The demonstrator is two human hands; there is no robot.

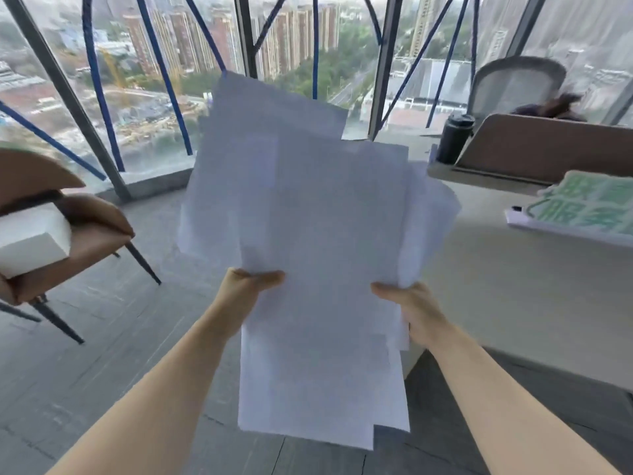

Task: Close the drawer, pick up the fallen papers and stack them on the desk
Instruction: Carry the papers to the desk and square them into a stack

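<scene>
An untidy bundle of white papers (318, 234) is held up in front of me, its sheets fanned and misaligned. My left hand (251, 284) grips the bundle's left edge with the thumb on top. My right hand (407, 305) grips the right edge the same way. The papers hang in the air above the floor, just left of the pale desk (513, 289). No drawer is visible.
On the desk lie a green-and-white printed sheet (589, 207) on a white pad, a black bottle (454, 137) and a brown divider panel (548, 145). A grey mesh chair (513, 84) stands behind it. A brown chair (68, 248) with a white box (30, 238) stands at left. Glass wall ahead.
</scene>
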